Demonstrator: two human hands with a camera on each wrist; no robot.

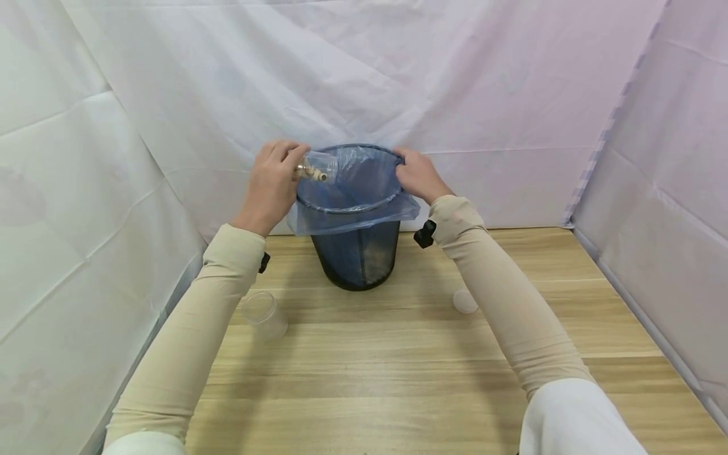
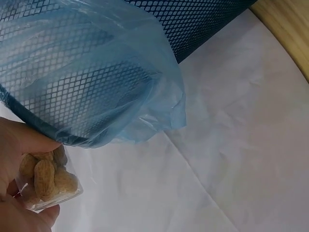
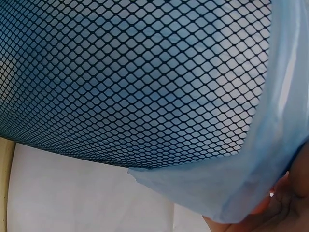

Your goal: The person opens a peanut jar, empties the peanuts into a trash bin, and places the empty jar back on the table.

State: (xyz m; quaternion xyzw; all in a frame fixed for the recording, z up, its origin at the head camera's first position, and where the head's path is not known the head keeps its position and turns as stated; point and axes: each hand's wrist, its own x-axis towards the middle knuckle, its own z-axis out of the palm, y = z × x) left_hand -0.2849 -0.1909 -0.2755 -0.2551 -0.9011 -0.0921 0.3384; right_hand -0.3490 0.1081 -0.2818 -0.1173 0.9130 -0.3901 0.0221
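My left hand (image 1: 273, 186) grips a clear plastic jar (image 1: 328, 162) with several peanuts (image 2: 44, 179) inside. The jar is tipped on its side at the left of the bin's rim, its mouth facing over the opening. Below it stands a dark mesh wastebasket (image 1: 380, 253), lined with a blue plastic bag (image 1: 352, 222) that folds down over the rim. On the far right side, my right hand (image 1: 419, 175) holds the rim and bag, fingers curled over the edge. In the right wrist view, the bag hides part of that hand.
A clear, open-topped container (image 1: 266, 316) stands on the wooden table (image 1: 364, 373) near my left forearm. Beside my right forearm lies a round white lid (image 1: 465, 301). White cloth (image 1: 273, 76) hangs behind the bin and along both sides.
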